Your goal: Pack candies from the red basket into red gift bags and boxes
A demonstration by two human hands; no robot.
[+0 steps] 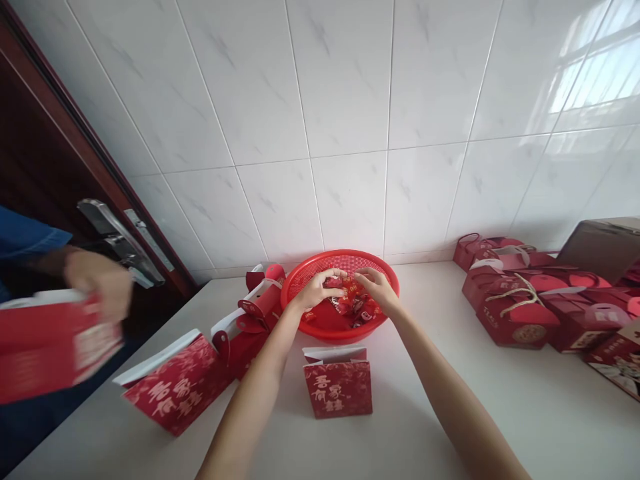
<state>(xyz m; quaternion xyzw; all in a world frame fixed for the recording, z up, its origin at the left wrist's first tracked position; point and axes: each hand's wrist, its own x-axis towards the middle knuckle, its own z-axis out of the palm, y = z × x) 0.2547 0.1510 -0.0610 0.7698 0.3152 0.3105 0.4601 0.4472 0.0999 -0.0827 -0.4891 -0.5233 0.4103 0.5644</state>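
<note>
A red plastic basket (293, 283) with a perforated rim stands against the tiled wall, with wrapped candies (353, 300) in its bottom. My left hand (320, 291) is over the basket's left half, thumb and fingers apart, nothing seen between them. Across from it, my right hand (378, 289) reaches in from the right with bent, parted fingers close above the candies; any contact there is hard to make out. In front of the basket, between my forearms, a red paper gift box (339, 390) stands upright with its top open.
Another open-topped red box (180, 385) stands tilted at left, beside several folded red boxes (250, 327). At far left a co-worker's blurred hand (103, 280) holds a red box (45, 347), near a door handle (120, 237). Several closed red boxes (520, 320) fill the right side.
</note>
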